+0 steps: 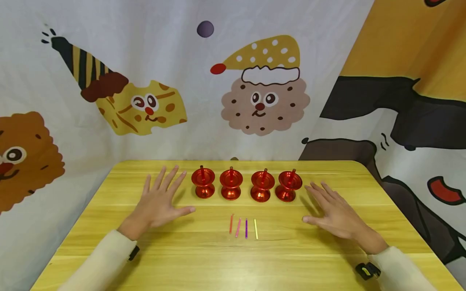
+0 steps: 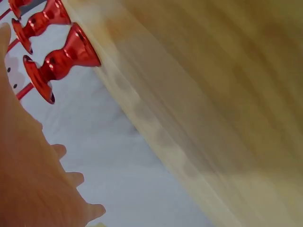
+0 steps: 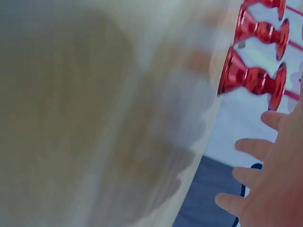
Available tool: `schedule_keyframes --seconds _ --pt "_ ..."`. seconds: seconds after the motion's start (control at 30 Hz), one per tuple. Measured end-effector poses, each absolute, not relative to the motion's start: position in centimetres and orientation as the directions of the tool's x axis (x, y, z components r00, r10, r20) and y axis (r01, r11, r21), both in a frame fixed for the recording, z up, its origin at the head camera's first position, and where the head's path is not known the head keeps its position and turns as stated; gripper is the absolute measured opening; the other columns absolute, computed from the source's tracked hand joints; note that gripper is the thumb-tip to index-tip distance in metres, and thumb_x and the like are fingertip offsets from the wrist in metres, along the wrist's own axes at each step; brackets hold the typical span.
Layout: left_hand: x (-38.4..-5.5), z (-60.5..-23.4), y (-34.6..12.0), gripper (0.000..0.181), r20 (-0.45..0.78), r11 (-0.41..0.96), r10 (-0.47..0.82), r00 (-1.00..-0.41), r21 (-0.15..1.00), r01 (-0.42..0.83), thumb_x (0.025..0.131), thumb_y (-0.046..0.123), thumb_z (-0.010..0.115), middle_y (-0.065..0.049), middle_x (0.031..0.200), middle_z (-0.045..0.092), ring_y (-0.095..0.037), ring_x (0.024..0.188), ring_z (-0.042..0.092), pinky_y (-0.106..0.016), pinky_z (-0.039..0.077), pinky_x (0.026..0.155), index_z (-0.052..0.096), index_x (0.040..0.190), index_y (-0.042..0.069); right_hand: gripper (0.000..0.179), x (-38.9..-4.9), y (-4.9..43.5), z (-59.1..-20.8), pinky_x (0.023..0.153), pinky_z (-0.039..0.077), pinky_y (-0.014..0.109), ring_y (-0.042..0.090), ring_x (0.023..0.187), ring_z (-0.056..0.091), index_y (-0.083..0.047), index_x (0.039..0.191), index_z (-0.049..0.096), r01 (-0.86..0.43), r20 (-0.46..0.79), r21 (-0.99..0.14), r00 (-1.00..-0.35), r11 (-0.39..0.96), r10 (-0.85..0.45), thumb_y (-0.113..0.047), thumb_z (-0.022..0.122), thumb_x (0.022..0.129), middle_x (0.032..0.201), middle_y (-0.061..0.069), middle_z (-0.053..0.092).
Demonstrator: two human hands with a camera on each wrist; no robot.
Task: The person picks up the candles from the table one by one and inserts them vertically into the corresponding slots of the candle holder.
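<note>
Several shiny red goblet-shaped holders (image 1: 231,190) stand upright in a row toward the back of the table, each with a thin red stick rising from its cup. In front of them lie thin little candles: an orange-red candle (image 1: 231,224), a pink candle (image 1: 238,228), a purple candle (image 1: 246,229) and a yellow candle (image 1: 256,229). My left hand (image 1: 158,206) is spread over the table left of the row, holding nothing. To the right of the row, my right hand (image 1: 335,214) extends with straight fingers, also holding nothing. The wrist views show holders (image 2: 59,64) beyond the hands.
The wooden table (image 1: 196,262) has rounded back corners. Behind it hangs a pale cloth (image 1: 204,101) printed with cartoon figures, close to the table's back edge. Dark wrist straps (image 1: 367,270) show at both pale sleeves.
</note>
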State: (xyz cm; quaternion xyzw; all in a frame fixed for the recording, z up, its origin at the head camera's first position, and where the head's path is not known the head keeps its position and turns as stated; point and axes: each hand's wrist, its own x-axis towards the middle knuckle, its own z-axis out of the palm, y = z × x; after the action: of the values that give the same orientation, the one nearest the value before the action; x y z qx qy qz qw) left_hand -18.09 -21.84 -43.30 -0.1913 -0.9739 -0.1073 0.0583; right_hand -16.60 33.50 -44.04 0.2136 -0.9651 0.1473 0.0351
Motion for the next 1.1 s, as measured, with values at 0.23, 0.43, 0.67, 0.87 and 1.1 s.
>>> schedule_keyframes --seconds 0.23,0.43,0.67,0.87,1.1 --pt "-17.9 -43.3 -20.8 0.117 0.157 0.866 0.326 -0.932 0.346 0.361 0.097 0.076 0.066 -0.012 0.184 0.008 -0.045 0.167 0.004 -0.079 0.004 0.125 0.007 0.179 0.017 0.081 -15.2 30.9 -44.3 0.110 0.037 0.082 0.055 0.152 0.037 -0.006 0.166 0.044 -0.403 0.112 -0.472 -0.910 0.784 -0.400 -0.043 0.079 0.102 0.166 0.027 0.044" --pt "-18.5 -43.0 -19.6 0.115 0.160 0.759 0.287 -0.944 0.564 0.326 0.101 0.065 0.071 -0.015 0.184 0.008 -0.046 0.166 0.009 -0.079 0.015 0.124 0.002 0.179 0.017 0.069 -14.7 27.6 -44.2 0.109 0.046 0.072 0.048 0.141 0.054 0.000 0.159 0.050 -0.371 0.094 -0.668 -0.902 0.645 -0.422 -0.029 0.079 0.104 0.153 0.019 0.059" --pt "-19.0 -42.5 -17.8 0.098 0.132 0.512 0.220 -0.967 0.828 0.230 0.109 0.044 0.069 -0.022 0.181 0.013 -0.050 0.164 0.013 -0.078 0.021 0.123 0.008 0.177 0.009 0.071 -14.8 23.6 -44.1 0.096 0.057 0.032 0.031 0.116 0.063 0.014 0.153 0.048 -0.051 -0.130 -0.920 -0.896 0.388 -0.425 -0.019 0.082 0.100 0.131 0.020 0.066" --pt "-19.8 -42.9 -17.1 0.093 0.042 0.388 0.147 -0.988 0.917 0.097 0.111 0.038 0.067 -0.020 0.180 0.017 -0.048 0.165 0.015 -0.069 0.021 0.128 0.007 0.177 0.008 0.063 -14.7 21.2 -44.7 0.076 0.054 0.026 0.023 0.095 0.064 0.014 0.140 0.060 -0.037 -0.141 -0.913 -0.906 0.407 -0.399 -0.015 0.088 0.092 0.109 0.013 0.071" --pt "-20.4 -43.6 -16.3 0.094 -0.062 0.341 0.122 -0.991 0.940 -0.017 0.109 0.032 0.068 -0.024 0.178 0.023 -0.050 0.163 0.020 -0.067 0.026 0.127 0.007 0.176 0.006 0.061 -14.6 19.3 -44.8 0.069 0.054 0.026 0.015 0.078 0.067 0.012 0.129 0.066 -0.176 -0.068 -0.830 -0.910 0.529 -0.410 -0.017 0.095 0.084 0.087 -0.002 0.072"
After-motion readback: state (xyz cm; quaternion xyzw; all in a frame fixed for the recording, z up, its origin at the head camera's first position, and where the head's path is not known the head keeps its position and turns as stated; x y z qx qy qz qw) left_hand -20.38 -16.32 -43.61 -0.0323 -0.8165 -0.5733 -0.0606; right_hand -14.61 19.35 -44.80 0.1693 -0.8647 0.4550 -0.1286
